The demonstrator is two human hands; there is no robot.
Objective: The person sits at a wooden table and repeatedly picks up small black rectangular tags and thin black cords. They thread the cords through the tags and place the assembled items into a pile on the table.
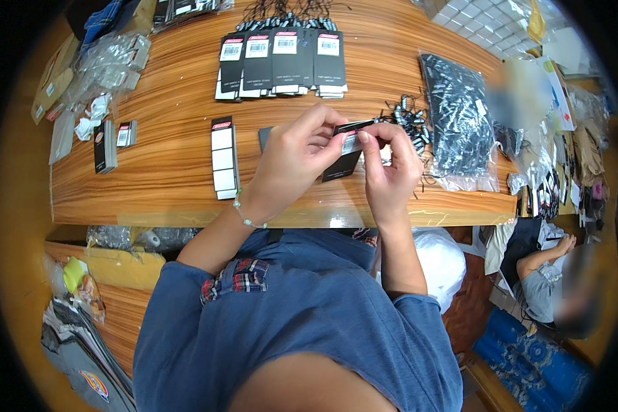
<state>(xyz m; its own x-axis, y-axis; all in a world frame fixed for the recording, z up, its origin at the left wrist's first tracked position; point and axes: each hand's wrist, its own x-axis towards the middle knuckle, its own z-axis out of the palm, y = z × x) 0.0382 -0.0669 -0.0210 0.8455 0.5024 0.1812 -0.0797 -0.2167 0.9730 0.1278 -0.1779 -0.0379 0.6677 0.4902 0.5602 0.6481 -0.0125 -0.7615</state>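
Watching feed: left hand (296,152) and right hand (386,168) both pinching black tag (343,163) above table's (172,185) near edge, raised so fingers reach top. Loose fasteners (410,120) heaped close right, handy.

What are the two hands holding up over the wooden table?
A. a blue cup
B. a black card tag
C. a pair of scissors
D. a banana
B: both the left hand and the right hand pinch a flat black card tag between their fingers, above the wooden table.
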